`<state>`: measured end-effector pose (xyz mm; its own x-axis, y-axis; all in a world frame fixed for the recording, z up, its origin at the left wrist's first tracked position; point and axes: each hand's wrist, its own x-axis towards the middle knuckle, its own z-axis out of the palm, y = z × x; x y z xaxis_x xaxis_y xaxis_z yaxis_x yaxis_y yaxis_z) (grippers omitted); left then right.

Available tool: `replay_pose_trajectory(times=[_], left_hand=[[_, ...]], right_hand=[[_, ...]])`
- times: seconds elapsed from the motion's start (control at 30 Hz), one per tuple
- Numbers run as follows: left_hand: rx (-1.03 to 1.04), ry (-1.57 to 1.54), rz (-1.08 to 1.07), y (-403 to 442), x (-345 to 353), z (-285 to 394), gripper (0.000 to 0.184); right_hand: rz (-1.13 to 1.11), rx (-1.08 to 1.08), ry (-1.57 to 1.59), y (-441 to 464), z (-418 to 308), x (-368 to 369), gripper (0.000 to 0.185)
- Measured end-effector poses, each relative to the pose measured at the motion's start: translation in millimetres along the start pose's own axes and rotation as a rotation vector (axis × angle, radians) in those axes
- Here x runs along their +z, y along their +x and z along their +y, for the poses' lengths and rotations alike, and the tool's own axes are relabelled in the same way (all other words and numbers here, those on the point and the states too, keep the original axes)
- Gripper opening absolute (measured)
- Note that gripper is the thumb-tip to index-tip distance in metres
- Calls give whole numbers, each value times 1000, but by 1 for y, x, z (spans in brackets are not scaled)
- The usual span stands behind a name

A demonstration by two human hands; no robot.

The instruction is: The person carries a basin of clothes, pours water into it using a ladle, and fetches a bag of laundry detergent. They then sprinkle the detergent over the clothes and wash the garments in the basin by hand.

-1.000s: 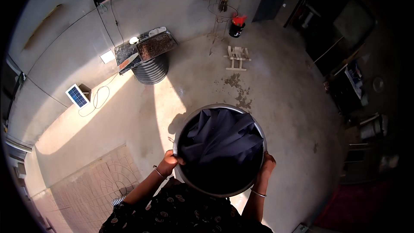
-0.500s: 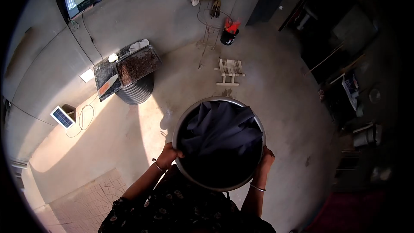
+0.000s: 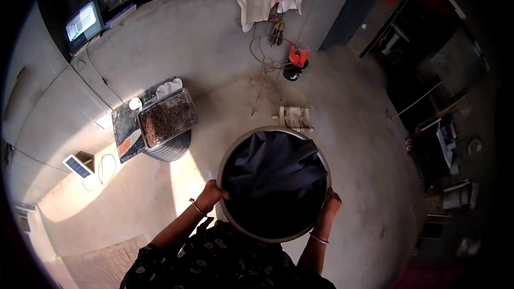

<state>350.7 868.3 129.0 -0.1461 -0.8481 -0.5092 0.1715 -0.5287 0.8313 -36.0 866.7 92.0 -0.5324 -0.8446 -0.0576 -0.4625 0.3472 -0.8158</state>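
Note:
A round metal basin (image 3: pixel 227 156) is held in front of my body, one hand on either side of it. Inside lies a bunched dark cloth (image 3: pixel 276 163), its folds rising toward the far rim; the near part of the basin is in deep shadow. My left hand (image 3: pixel 211 196) is closed on the left rim, its thumb over the edge. On the opposite side my right hand (image 3: pixel 332 202) grips the rim, with its fingers partly hidden. Both wrists wear bangles.
Just beyond the basin stands a low stool (image 3: pixel 295 118). A wire stand (image 3: pixel 267 64) and a black bucket (image 3: pixel 295 70) are near the wall. To the left, a tray of brown bits (image 3: pixel 190 120) rests on a table, with a small solar panel (image 3: pixel 78 166) on the floor.
The stool, tray and wall items now appear lower in view, and the stool is closer to the basin's far rim. Both hands keep their hold on the basin.

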Motion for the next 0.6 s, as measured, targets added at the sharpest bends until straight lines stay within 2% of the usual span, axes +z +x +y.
replay_pose_trajectory(times=[0.07, 0.13, 0.37, 0.5, 0.6], left_hand=[[-12, 17, 58, 25, -1, 20, 29], [-1, 26, 102, 57, 3, 42, 28], [5, -58, 162, 146, -1, 98, 25], [7, -69, 213, 215, -19, 124, 23], [-9, -64, 202, 261, -31, 161, 22]], right_hand=[[128, 29, 206, 38, -26, 29, 19], [209, 36, 328, 78, -59, 48, 27], [113, -14, 254, 183, -111, 103, 27], [-4, -10, 15, 253, -120, 140, 29], [50, 169, 128, 280, -165, 163, 12]])
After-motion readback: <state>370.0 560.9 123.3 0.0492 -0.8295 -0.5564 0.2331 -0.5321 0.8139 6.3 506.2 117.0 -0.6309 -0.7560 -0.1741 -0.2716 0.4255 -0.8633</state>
